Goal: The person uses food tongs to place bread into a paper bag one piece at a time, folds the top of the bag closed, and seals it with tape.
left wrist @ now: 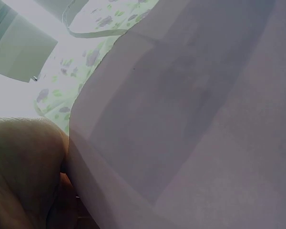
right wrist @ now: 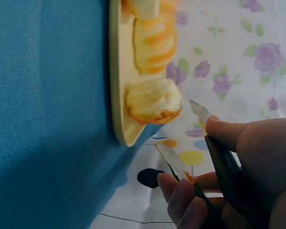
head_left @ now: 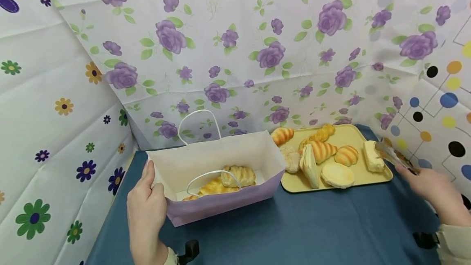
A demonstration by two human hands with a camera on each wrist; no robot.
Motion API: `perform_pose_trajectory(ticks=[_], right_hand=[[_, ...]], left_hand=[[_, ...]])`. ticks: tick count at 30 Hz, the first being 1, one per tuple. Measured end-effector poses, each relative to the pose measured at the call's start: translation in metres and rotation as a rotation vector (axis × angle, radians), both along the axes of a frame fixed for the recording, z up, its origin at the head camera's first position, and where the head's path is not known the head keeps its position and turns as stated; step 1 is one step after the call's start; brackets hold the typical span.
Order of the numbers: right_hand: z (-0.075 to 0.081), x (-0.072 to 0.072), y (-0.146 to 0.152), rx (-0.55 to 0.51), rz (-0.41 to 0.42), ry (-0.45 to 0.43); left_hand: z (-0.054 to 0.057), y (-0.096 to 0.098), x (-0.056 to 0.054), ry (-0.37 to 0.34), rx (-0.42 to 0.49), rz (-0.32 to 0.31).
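Note:
A lilac paper bag (head_left: 224,212) with white handles lies open toward me, several pieces of bread (head_left: 238,176) inside it. My left hand (head_left: 147,207) holds the bag by its left edge; the left wrist view is mostly filled by the bag's side (left wrist: 190,124). In my right hand (head_left: 430,187) is a pair of tongs (head_left: 395,156), its two arms spread apart in the right wrist view. The tong tips are close to a pale bread roll (right wrist: 153,101) at the right end of the yellow tray (head_left: 357,177), with nothing gripped between them.
Several other breads share the tray, among them a flat round one (head_left: 337,175), a striped roll (head_left: 346,156) and a folded long one (head_left: 309,166). A blue cloth (head_left: 312,228) covers the table. Flowered sheets (head_left: 235,52) rise behind and at the sides.

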State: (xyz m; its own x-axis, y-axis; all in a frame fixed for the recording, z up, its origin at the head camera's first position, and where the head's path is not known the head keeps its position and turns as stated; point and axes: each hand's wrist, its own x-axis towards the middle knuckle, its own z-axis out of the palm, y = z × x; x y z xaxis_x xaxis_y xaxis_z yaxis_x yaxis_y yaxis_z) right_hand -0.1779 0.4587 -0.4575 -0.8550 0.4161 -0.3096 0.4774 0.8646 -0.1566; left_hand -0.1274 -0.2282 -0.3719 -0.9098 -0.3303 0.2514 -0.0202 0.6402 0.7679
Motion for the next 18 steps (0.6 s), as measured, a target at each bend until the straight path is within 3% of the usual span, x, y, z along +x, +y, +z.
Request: perform_pose_trajectory(ticks=[7,13,18], right_hand=[[-0.009,-0.005,-0.001,-0.028,0.041,-0.029],[-0.003,-0.007,-0.008,-0.056,0.101,0.014],[0.004,-0.009,-0.015,-0.044,0.083,-0.006]], left_hand=[[0.000,0.001,0.001,-0.013,-0.003,0.003],[0.000,0.001,0.000,-0.010,-0.008,0.014],[0.000,0.001,0.000,-0.008,-0.003,0.006]])
